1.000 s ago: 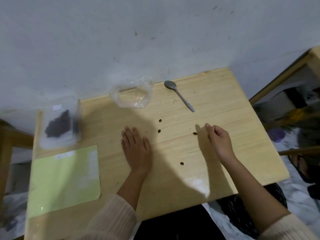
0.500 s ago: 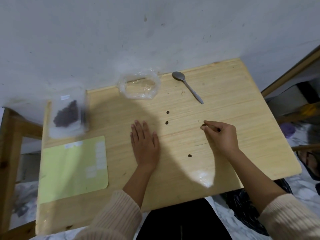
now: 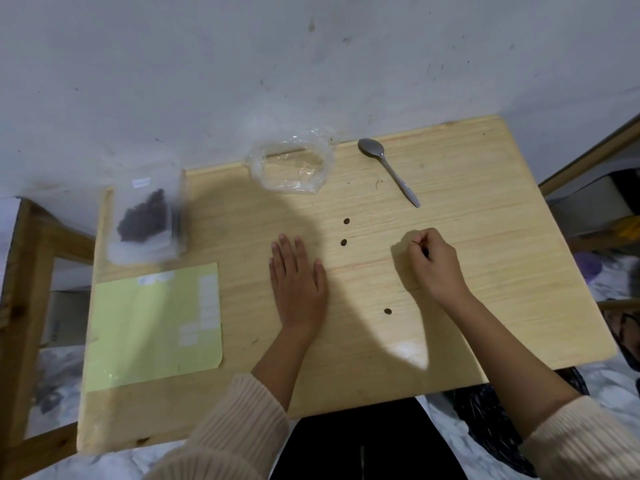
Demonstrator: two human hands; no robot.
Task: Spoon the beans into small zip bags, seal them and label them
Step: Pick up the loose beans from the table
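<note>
Three loose beans [image 3: 343, 242] scattered on the bench [image 3: 485, 237] between the flat, straight-fingered left grip [image 3: 298, 285] and the right grip [image 3: 433, 261], curled and pinching a fourth bean [image 3: 414, 242] barely visible at its fingertips, with spoon [image 3: 389, 171] and crumpled clear bag [image 3: 291, 168] beyond, blurred filled zip bag [image 3: 145, 216] and label sheet [image 3: 152, 323] far left.

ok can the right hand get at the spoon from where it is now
Probably yes: the spoon lies on bare table beyond the right hand, with nothing between them. But its fingers are curled, seemingly pinching a bean, so it may need to drop that first.
</note>
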